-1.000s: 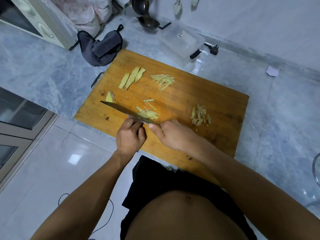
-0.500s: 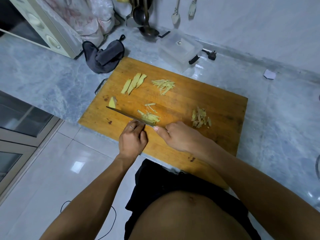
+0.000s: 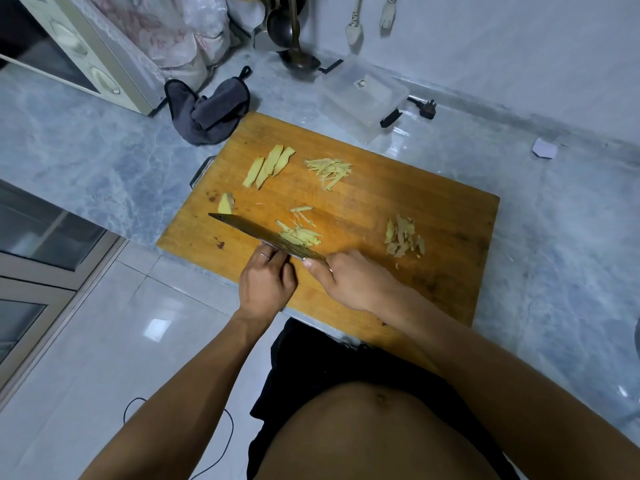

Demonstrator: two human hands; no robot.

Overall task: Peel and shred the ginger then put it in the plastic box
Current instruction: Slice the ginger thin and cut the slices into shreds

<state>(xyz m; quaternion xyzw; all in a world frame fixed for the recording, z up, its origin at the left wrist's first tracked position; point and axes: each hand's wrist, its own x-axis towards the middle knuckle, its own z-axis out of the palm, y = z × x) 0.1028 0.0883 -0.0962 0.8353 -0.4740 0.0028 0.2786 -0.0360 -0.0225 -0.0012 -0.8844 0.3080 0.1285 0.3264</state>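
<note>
A wooden cutting board (image 3: pixel 433 237) lies on the marble counter. On it are three long ginger slices (image 3: pixel 268 166), a far pile of shreds (image 3: pixel 329 169), fresh shreds (image 3: pixel 301 233) just beyond the knife blade (image 3: pixel 249 232), a small ginger chunk (image 3: pixel 225 203) and peel scraps (image 3: pixel 403 235). My right hand (image 3: pixel 356 282) grips the knife handle. My left hand (image 3: pixel 266 282) has its fingers curled down against the blade's near side; the ginger under them is hidden. The clear plastic box (image 3: pixel 363 98) stands behind the board.
A dark cloth (image 3: pixel 211 112) lies at the board's far left corner. A microwave (image 3: pixel 79 53) stands at the back left, with bags and hanging ladles (image 3: pixel 294 39) behind. A black plug (image 3: pixel 424 109) lies by the box. The counter edge runs under my wrists.
The view has shifted slightly. Both hands and the knife stay at the same spot on the board beside the fresh shreds.
</note>
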